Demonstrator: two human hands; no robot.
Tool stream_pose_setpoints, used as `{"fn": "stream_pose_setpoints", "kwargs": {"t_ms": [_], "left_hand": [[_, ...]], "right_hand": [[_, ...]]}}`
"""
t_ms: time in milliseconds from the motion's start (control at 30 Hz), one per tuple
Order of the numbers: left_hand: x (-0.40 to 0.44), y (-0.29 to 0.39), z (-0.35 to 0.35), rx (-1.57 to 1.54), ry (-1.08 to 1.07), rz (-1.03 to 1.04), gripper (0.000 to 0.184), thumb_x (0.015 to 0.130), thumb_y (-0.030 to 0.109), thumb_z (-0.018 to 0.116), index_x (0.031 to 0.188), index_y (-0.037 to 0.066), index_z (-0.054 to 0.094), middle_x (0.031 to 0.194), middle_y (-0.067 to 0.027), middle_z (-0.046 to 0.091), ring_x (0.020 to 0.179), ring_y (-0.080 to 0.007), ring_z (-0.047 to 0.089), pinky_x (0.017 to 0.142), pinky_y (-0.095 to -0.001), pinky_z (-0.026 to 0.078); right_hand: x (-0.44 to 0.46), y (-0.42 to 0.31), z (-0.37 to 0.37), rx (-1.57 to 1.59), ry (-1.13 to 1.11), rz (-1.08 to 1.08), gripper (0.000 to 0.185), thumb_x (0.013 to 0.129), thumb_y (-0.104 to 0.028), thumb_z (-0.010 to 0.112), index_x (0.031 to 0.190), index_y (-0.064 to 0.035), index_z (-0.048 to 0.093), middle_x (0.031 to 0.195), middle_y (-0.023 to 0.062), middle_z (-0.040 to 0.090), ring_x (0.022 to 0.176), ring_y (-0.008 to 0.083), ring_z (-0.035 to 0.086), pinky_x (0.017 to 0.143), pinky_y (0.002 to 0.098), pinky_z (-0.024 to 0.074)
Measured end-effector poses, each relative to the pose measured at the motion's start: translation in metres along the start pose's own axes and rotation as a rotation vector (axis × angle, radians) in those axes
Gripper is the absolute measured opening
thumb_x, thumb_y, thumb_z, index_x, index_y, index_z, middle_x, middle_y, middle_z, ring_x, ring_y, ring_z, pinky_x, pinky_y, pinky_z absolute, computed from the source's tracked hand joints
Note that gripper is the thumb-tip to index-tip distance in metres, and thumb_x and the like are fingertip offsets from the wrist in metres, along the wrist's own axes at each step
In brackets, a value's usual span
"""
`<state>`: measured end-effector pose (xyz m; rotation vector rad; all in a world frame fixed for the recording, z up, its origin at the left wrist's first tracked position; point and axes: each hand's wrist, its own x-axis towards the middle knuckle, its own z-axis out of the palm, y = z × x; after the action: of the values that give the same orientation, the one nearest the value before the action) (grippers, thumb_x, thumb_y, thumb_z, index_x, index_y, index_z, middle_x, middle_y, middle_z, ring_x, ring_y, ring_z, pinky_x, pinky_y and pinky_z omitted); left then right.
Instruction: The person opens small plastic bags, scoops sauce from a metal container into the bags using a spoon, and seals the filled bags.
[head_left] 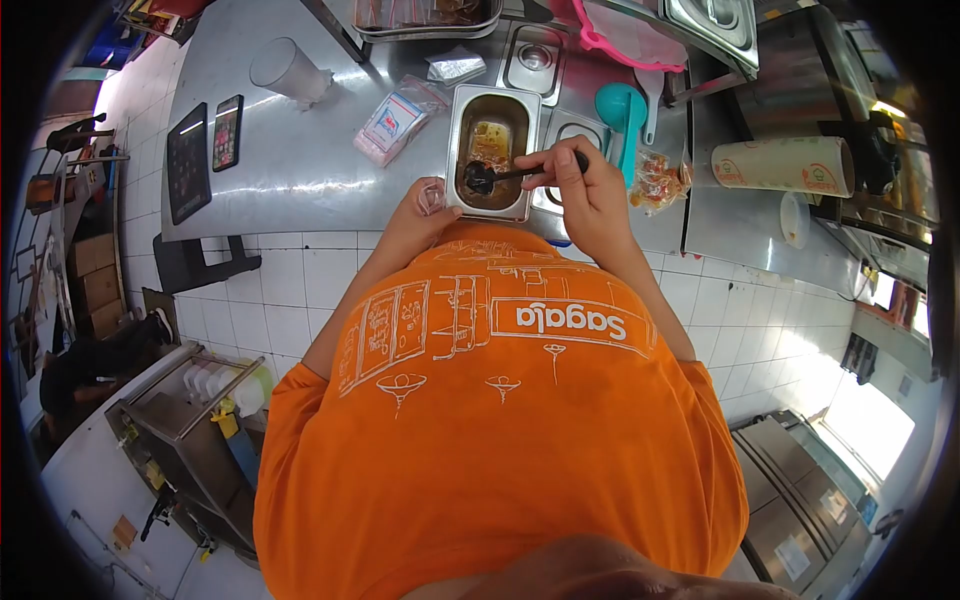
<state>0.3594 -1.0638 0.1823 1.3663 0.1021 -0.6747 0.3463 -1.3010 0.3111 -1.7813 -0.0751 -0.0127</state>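
Observation:
A deep steel food pan [453,130] stands at the table's front edge, with brownish-yellow sauce [490,140] low inside it. My right hand [588,188] is closed around the handle of a black ladle [482,180]. The ladle's bowl is down inside the pan, near its front end. Beside the pan's front left corner, my left hand [415,218] holds a small clear plastic item [431,198]; whether it is a bag or a cup I cannot tell. My left thumb lies against the pan's rim.
Left of the pan lie a labelled plastic packet [392,125], a clear cup [285,68], a phone [227,133] and a tablet [188,163]. To the right are lidded pans [533,60], a teal scoop [625,110], a bag of food [660,182] and a paper roll [780,166].

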Motion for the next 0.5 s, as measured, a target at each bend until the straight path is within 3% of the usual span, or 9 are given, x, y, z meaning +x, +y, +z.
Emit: {"fn": "stream_pose_setpoints", "kwargs": {"t_ms": [400,500], "left_hand": [[-0.001,0.008,0.005,0.009,0.015,-0.005,0.041,0.082,0.003,0.068,0.117,0.001,0.047,0.09,-0.004,0.062,0.068,-0.0055,0.053,0.052,-0.02,0.039],[0.0,0.004,0.002,-0.008,-0.003,-0.007,0.04,0.082,0.002,0.067,0.116,0.001,0.047,0.094,-0.0051,0.062,0.075,-0.0075,0.056,0.061,-0.0211,0.044]], "right_hand": [[0.006,0.026,0.015,-0.009,-0.146,0.105,0.028,0.101,-0.025,0.042,0.1,0.0013,0.053,0.093,0.0127,0.07,0.077,0.0194,0.069,0.068,0.029,0.0521],[0.004,0.028,0.017,-0.09,-0.186,0.083,0.027,0.1,-0.024,0.044,0.102,0.0002,0.054,0.092,0.0139,0.069,0.079,0.0237,0.069,0.07,0.032,0.0526]]}}
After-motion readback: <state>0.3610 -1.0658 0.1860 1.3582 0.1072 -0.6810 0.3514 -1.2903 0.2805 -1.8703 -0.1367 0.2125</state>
